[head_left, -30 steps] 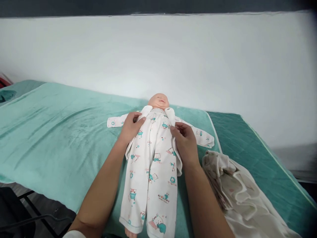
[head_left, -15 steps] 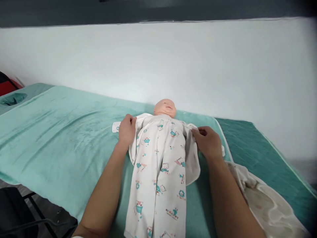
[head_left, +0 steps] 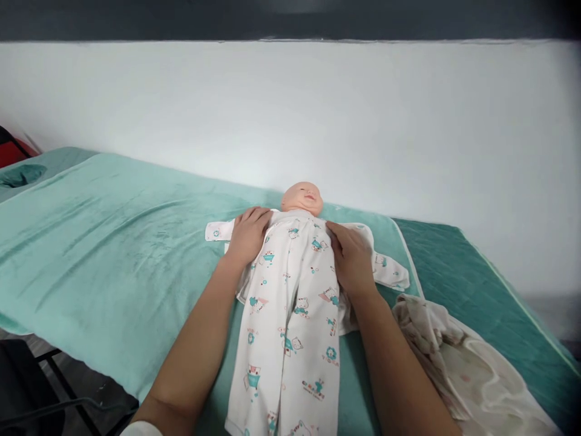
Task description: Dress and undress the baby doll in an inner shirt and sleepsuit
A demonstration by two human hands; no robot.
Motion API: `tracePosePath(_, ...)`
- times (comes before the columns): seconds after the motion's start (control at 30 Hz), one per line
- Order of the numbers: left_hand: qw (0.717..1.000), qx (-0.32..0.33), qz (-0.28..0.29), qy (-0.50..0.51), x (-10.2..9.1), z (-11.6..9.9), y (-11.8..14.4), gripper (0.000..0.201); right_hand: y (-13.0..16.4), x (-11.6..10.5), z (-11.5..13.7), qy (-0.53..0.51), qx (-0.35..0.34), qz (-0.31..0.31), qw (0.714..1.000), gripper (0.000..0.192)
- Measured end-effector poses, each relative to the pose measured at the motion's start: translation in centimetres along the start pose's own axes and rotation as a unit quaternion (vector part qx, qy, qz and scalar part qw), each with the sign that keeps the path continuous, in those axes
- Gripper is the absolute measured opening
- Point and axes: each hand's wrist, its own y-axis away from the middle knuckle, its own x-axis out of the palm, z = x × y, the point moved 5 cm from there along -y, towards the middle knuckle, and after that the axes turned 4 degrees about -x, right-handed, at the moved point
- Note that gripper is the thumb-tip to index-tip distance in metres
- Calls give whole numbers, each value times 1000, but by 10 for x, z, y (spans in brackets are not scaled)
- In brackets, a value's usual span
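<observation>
One doll, one romper (printed), two hands.

White romper with teal animal prints (some pink) on teal towel.

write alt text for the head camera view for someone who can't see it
A person's left hand and right hand rest flat on the chest of a baby doll in a white printed cotton sleepsuit. The doll lies face up on a teal plush towel over a padded table. A crumpled cream cloth lies beside the right forearm.

Both hands flat on doll's romper
</observation>
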Motion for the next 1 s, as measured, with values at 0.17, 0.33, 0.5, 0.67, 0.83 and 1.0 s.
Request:
tracePosePath(0.17, 998, -53, 9, -36, 5, 13, -14, 37, -14, 10, -20, 83, 27, 54, 995, 44)
tracePosePath(0.33, 993, -107, 1, -42, 2, 30, -18, 40, -27, 11, -42, 126, 90, 98, 983, 42)
tracePosePath(0.5, 984, -177, -1, -29, -2, 49, -16, 45, -23, -2, -74, 120, 169, 82, 975, 38)
tracePosePath(0.67, 983, -183, -7, -23, -5, 46, -12, 41, -23, -25, -25, 50, 60, -49, 996, 39)
tracePosePath(0.83, 979, -198, -9, -41, -8, 41, -9, 35, -52, 0, 64, -72, -15, 69, 995, 27)
tracePosePath(1.0, 976, -213, -12, -53, -10, 42, -8, 31, -91, 64, 113, 92, -73, 310, 944, 13)
